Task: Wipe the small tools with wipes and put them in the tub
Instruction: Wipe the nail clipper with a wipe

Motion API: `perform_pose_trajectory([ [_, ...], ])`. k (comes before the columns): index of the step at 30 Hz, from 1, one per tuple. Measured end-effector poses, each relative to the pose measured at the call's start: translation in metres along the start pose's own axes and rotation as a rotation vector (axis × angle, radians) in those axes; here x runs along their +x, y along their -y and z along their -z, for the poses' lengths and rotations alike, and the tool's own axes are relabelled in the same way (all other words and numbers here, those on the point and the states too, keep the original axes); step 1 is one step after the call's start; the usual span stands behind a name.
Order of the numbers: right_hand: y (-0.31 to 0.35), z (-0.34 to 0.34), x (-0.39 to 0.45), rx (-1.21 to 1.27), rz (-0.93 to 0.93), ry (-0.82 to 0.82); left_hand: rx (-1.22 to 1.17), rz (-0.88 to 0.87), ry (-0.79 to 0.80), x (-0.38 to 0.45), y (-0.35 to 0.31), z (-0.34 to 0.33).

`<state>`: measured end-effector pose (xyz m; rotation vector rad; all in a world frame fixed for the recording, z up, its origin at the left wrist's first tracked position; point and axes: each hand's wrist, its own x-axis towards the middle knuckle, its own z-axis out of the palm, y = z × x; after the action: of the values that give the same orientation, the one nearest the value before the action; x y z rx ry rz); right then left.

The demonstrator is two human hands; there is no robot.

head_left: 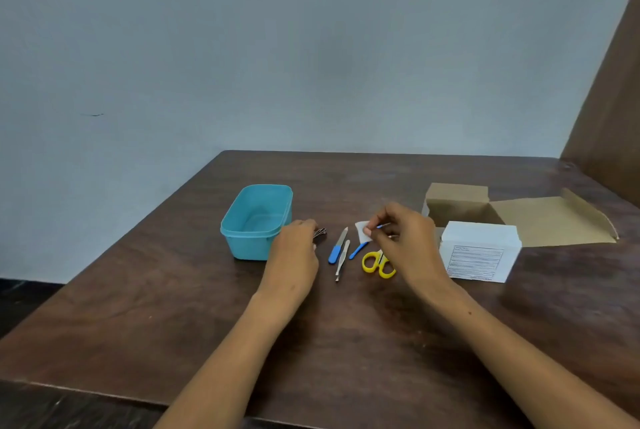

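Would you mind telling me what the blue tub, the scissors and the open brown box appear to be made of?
The tub looks like moulded plastic: uniform turquoise, smooth rounded rim, slight sheen. The scissors have glossy yellow handles, probably plastic; their blades are mostly hidden by the right hand. The brown box seems to be thin cardboard: matte, with folded flaps.

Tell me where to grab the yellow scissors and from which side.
Judging by their pose, take the yellow scissors by the handle loops, coming from the near side: the loops face the person and lie clear, while the blades run under the right hand.
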<state>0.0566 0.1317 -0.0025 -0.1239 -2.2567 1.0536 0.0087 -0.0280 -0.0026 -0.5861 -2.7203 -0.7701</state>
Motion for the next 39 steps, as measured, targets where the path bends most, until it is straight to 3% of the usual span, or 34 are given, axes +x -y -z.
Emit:
perform_pose_trajectory([
  [5,-0.003,-0.004,-0.005,-0.043,0.012,0.070,0.114,-0.016,0.064,0.004,0.002,-0.009],
  [12,-0.002,-0.008,-0.007,-0.043,0.020,0.082,0.150,-0.028,0.012,0.014,-0.001,-0.016],
  [26,0.002,-0.007,-0.004,-0.044,-0.070,0.030,-0.280,-0.133,-0.297,0.007,-0.001,-0.010],
  [31,0.004,-0.003,-0.007,0.146,-0.184,0.025,-0.467,-0.090,-0.366,0.001,-0.009,-0.004],
  [35,0.013,-0.002,-0.011,0.482,-0.321,0.068,-0.619,-0.004,-0.291,-0.001,-0.011,-0.003],
  [39,0.015,-0.003,-0.013,0.666,-0.392,0.033,-0.778,0.022,-0.190,-0.002,-0.012,-0.004],
])
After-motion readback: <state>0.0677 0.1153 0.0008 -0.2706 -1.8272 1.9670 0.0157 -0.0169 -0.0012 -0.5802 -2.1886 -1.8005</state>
